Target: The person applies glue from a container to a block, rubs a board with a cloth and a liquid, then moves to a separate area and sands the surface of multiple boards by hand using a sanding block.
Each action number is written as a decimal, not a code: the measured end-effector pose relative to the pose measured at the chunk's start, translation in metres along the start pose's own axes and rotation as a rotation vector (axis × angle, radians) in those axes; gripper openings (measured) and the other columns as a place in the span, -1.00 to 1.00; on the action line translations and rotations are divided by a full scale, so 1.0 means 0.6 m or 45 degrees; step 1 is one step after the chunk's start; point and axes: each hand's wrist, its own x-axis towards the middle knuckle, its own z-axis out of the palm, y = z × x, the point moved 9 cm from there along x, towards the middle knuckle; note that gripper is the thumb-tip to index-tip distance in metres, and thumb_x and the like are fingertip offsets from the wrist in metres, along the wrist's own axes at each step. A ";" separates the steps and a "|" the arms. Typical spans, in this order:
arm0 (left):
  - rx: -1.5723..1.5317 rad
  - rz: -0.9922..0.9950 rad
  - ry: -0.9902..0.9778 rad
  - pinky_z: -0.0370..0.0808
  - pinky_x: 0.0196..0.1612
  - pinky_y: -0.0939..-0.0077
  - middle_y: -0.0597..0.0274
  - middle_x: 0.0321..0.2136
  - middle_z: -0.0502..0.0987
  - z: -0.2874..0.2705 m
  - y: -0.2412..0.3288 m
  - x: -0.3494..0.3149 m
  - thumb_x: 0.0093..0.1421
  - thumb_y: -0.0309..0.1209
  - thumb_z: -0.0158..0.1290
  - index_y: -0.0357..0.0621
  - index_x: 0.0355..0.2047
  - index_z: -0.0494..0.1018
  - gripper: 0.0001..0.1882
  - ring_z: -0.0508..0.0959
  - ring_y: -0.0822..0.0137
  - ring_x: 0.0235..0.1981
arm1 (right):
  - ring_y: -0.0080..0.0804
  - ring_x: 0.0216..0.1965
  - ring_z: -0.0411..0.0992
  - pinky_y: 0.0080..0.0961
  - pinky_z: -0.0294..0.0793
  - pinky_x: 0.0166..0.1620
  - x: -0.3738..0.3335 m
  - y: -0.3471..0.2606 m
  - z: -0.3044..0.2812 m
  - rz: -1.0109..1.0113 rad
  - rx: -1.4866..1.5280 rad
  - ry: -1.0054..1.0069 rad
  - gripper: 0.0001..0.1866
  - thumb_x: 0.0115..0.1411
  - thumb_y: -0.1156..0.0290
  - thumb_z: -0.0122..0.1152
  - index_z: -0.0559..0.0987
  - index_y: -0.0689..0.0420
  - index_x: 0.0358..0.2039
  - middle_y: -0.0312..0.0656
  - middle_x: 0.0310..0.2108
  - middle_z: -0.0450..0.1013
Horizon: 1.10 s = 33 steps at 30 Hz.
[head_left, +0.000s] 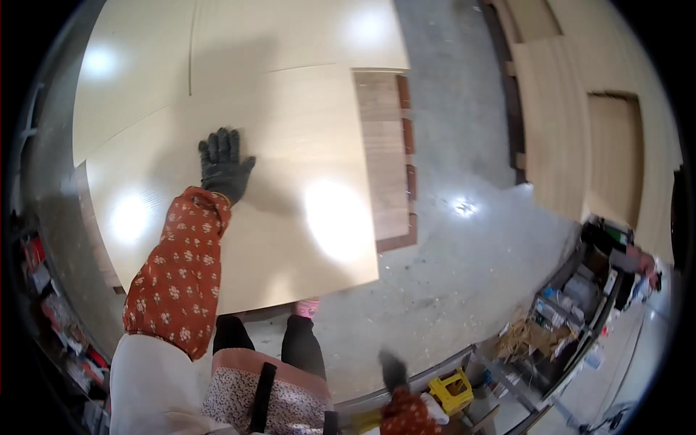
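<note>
My left hand [226, 165], in a dark grey glove, lies flat with its fingers spread on a large pale wood-grain board [312, 138]. The board rests on a stack, and a browner board [384, 156] sticks out from under its right side. Down at the lower edge, my right hand [393, 367], also in a dark glove, is off the board and smeared by motion. Its fingers cannot be made out. It is nearest to a yellow plastic frame-like thing [451, 391] on a rack. Both forearms wear red flowered sleeves [177, 272].
Another stack of pale boards [554, 130] stands across the grey floor [457, 94] on the right. A long bin [573, 297] of cardboard, plastic and scraps runs along the lower right. More clutter [69, 326] lines the left edge.
</note>
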 end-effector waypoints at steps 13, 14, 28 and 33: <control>-0.611 0.638 -1.471 0.26 0.10 0.13 -0.20 0.10 0.23 -0.047 0.219 -0.469 0.13 0.00 -0.07 -0.18 0.14 0.18 -0.32 0.31 -0.10 0.07 | -0.35 -0.10 0.43 -0.44 0.38 0.00 -0.538 -0.371 0.589 1.076 2.422 -0.263 -0.64 0.25 0.33 -0.07 0.47 0.15 0.01 -0.09 -0.11 0.48; -0.652 0.742 -1.553 0.25 0.11 0.15 -0.19 0.09 0.26 -0.080 0.224 -0.517 0.13 0.00 -0.08 -0.18 0.13 0.21 -0.34 0.31 -0.10 0.08 | -0.34 -0.11 0.44 -0.44 0.38 0.00 -0.570 -0.420 0.638 1.045 2.655 -0.285 -0.65 0.25 0.33 -0.07 0.47 0.15 0.00 -0.09 -0.11 0.48; 0.716 1.720 -1.143 0.42 -0.07 0.15 0.03 -0.10 0.47 -0.132 0.318 -0.412 0.13 -0.27 -0.17 -0.06 -0.12 0.43 -0.66 0.46 0.07 -0.07 | -0.07 -0.02 0.37 -0.27 0.28 0.07 -0.674 -0.470 0.425 1.195 1.496 0.680 -0.57 0.22 0.09 -0.19 0.50 0.02 -0.06 -0.06 -0.05 0.42; 0.516 1.797 -1.141 0.41 -0.08 0.15 0.02 -0.11 0.47 -0.240 0.507 -0.622 0.13 -0.26 -0.17 -0.07 -0.15 0.43 -0.67 0.47 0.07 -0.09 | -0.13 -0.06 0.41 -0.26 0.34 0.02 -0.761 -0.419 0.508 1.408 1.437 0.710 -0.59 0.23 0.12 -0.21 0.51 0.00 -0.08 -0.10 -0.06 0.43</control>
